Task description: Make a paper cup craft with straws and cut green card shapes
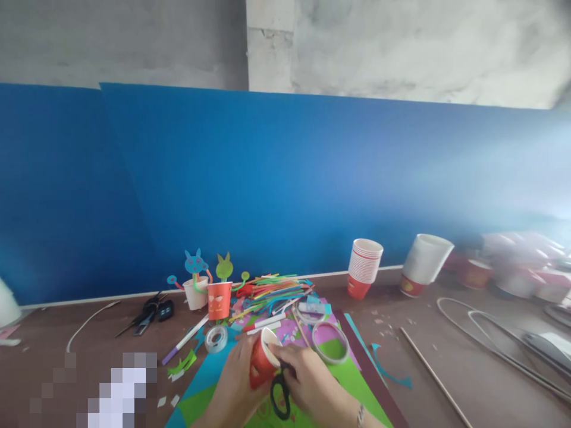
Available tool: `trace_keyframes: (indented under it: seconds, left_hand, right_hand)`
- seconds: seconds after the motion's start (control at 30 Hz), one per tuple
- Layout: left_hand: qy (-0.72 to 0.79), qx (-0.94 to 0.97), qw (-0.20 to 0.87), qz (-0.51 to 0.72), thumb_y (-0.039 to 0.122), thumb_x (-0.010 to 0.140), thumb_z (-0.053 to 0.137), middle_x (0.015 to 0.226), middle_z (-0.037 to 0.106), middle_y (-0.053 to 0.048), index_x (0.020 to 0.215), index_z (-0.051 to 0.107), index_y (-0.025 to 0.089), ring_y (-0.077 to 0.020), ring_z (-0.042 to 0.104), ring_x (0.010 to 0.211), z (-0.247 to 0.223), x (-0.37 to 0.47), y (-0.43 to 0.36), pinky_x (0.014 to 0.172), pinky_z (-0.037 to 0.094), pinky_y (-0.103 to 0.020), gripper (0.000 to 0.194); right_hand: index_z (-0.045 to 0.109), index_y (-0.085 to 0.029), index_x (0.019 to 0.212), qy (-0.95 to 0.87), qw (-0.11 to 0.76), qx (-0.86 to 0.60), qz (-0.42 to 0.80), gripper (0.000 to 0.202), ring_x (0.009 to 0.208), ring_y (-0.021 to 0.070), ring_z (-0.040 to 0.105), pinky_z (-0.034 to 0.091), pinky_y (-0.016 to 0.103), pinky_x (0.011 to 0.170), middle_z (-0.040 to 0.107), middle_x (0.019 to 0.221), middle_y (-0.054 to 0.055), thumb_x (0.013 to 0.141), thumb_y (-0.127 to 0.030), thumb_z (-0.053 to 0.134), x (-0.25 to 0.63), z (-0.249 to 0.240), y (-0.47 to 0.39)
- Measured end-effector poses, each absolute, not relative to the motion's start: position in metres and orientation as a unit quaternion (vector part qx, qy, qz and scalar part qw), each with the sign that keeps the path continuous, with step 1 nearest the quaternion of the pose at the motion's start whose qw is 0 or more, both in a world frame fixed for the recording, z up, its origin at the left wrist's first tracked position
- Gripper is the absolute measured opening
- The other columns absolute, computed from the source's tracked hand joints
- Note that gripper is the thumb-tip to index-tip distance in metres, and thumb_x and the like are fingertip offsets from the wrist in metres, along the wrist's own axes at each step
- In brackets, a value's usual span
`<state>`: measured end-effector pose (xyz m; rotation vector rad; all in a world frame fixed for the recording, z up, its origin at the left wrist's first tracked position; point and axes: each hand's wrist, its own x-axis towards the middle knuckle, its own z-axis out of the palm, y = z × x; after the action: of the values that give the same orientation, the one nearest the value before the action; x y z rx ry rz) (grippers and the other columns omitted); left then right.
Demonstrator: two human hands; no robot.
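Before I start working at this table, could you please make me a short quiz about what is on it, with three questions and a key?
1. Which hand holds the scissors with black handles?
2. True or false: the round roll of pale tape lies to the left of the red paper cup with a white rim that is being held.
3. What colour is the eared cut-out head above the standing orange-red cup? (a) blue (b) green (c) white

Key: 1. the right hand; 2. true; 3. b
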<state>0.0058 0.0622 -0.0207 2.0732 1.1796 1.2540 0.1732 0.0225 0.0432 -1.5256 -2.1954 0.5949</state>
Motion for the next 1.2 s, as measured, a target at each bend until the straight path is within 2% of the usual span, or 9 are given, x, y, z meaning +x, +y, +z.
trace_keyframes:
  seconds: [0.1, 0.2, 0.27, 0.43, 0.6, 0.67, 0.8, 1.0, 1.2]
  left_hand:
    - [0.416, 0.78, 0.21, 0.417, 0.025, 0.067, 0.07, 0.109, 0.068, -0.013, 0.118, 0.056, 0.019, -0.031, 0.065, 0.099, -0.029, 0.004, 0.067, 0.083, 0.056, -0.043, 0.053]
    - [0.405, 0.795, 0.172, 0.418, 0.025, 0.067, 0.071, 0.106, 0.068, -0.012, 0.116, 0.055, 0.02, -0.031, 0.065, 0.098, -0.03, 0.004, 0.068, 0.083, 0.056, -0.045, 0.052]
    - [0.396, 0.801, 0.161, 0.419, 0.026, 0.067, 0.071, 0.105, 0.069, -0.011, 0.114, 0.056, 0.021, -0.0304, 0.066, 0.097, -0.028, 0.005, 0.067, 0.082, 0.056, -0.045, 0.05]
    - [0.413, 0.794, 0.181, 0.408, 0.027, 0.068, 0.07, 0.106, 0.068, -0.011, 0.118, 0.054, 0.019, -0.029, 0.067, 0.096, -0.023, 0.005, 0.066, 0.08, 0.058, -0.04, 0.053]
    - [0.399, 0.798, 0.166, 0.42, 0.023, 0.066, 0.07, 0.104, 0.068, -0.008, 0.115, 0.054, 0.021, -0.0276, 0.066, 0.096, -0.023, 0.005, 0.063, 0.083, 0.056, -0.042, 0.052]
    - [0.399, 0.803, 0.173, 0.407, 0.024, 0.068, 0.07, 0.105, 0.067, -0.009, 0.115, 0.053, 0.02, -0.0274, 0.065, 0.096, -0.021, 0.004, 0.063, 0.083, 0.056, -0.042, 0.051]
    - [0.401, 0.806, 0.195, 0.39, 0.027, 0.068, 0.07, 0.104, 0.067, -0.01, 0.115, 0.054, 0.02, -0.0273, 0.066, 0.094, -0.017, 0.003, 0.063, 0.078, 0.057, -0.039, 0.049]
    - [0.426, 0.782, 0.189, 0.414, 0.023, 0.066, 0.068, 0.102, 0.068, -0.009, 0.112, 0.055, 0.021, -0.0271, 0.066, 0.093, -0.021, 0.007, 0.063, 0.081, 0.055, -0.04, 0.047]
    - [0.548, 0.663, 0.192, 0.473, 0.038, 0.071, 0.066, 0.105, 0.066, -0.012, 0.117, 0.05, 0.017, -0.0283, 0.066, 0.093, -0.017, -0.002, 0.072, 0.08, 0.053, -0.042, 0.053]
  right_hand:
    - [0.062, -0.021, 0.117, -0.784, 0.239, -0.523, 0.233, 0.055, 0.074, 0.0167, 0.065, 0.047, 0.019, 0.065, 0.071, 0.083, 0.002, 0.07, -0.002, 0.04, 0.174, 0.041, 0.023]
    - [0.06, -0.021, 0.12, -0.803, 0.146, -0.566, 0.119, 0.056, 0.067, 0.0193, 0.065, 0.045, 0.024, 0.06, 0.07, 0.096, 0.01, 0.07, -0.003, 0.046, 0.173, 0.041, 0.021]
    - [0.058, -0.02, 0.124, -0.803, 0.122, -0.577, 0.09, 0.058, 0.066, 0.0199, 0.065, 0.044, 0.024, 0.058, 0.069, 0.1, 0.013, 0.07, -0.003, 0.046, 0.173, 0.04, 0.02]
    - [0.062, -0.02, 0.116, -0.785, 0.238, -0.519, 0.24, 0.053, 0.068, 0.0149, 0.063, 0.043, 0.017, 0.057, 0.071, 0.078, 0.001, 0.071, -0.002, 0.04, 0.174, 0.036, 0.026]
    - [0.058, -0.02, 0.125, -0.795, 0.143, -0.578, 0.113, 0.058, 0.071, 0.0197, 0.065, 0.046, 0.025, 0.063, 0.069, 0.102, 0.013, 0.071, -0.002, 0.044, 0.172, 0.04, 0.021]
    - [0.059, -0.019, 0.123, -0.792, 0.175, -0.565, 0.151, 0.057, 0.073, 0.0191, 0.065, 0.046, 0.024, 0.064, 0.069, 0.1, 0.011, 0.071, -0.002, 0.043, 0.172, 0.04, 0.022]
    - [0.066, -0.018, 0.112, -0.775, 0.255, -0.507, 0.277, 0.053, 0.074, 0.0157, 0.063, 0.045, 0.018, 0.062, 0.071, 0.081, 0.001, 0.069, -0.002, 0.039, 0.173, 0.036, 0.028]
    - [0.054, -0.022, 0.13, -0.799, 0.086, -0.588, 0.095, 0.061, 0.069, 0.022, 0.067, 0.046, 0.028, 0.06, 0.068, 0.103, 0.012, 0.073, -0.005, 0.042, 0.173, 0.056, 0.016]
    - [0.055, -0.025, 0.13, -0.774, 0.09, -0.616, 0.115, 0.056, 0.089, 0.0245, 0.068, 0.05, 0.031, 0.074, 0.069, 0.107, 0.01, 0.078, -0.007, 0.04, 0.19, 0.065, 0.018]
